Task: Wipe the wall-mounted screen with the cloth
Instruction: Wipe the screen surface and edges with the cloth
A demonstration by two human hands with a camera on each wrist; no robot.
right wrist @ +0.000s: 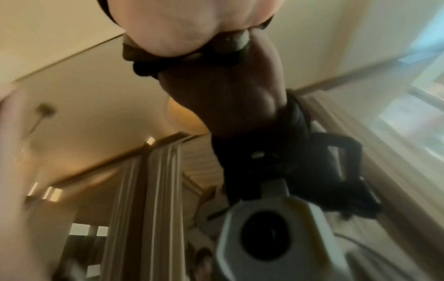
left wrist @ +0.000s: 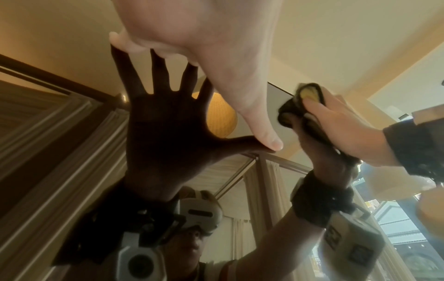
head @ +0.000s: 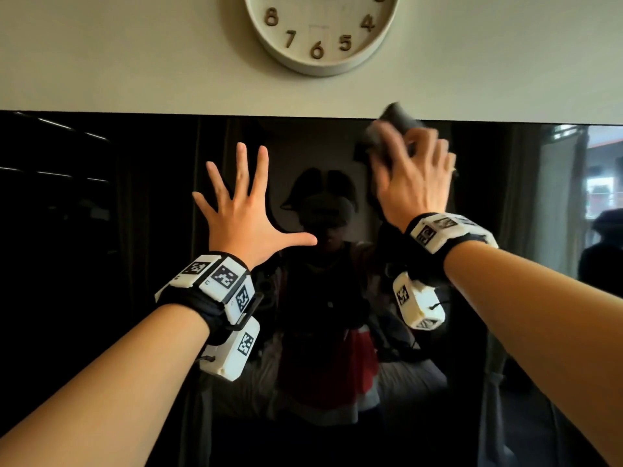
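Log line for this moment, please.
right hand: grips cloth, screen top edge | left hand: open, spread on screen

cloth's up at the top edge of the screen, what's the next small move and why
Probably sweep the cloth sideways along the screen just under its top edge. The right hand grips it there, partly over the wall, while the left hand lies flat with fingers spread on the glass.

Pale wall (head: 135, 62) w/ round clock (head: 322, 28) hanging up top; warm lamp (left wrist: 222, 116), curtains (left wrist: 261, 190) & bright window (head: 603, 170) showing as reflections.
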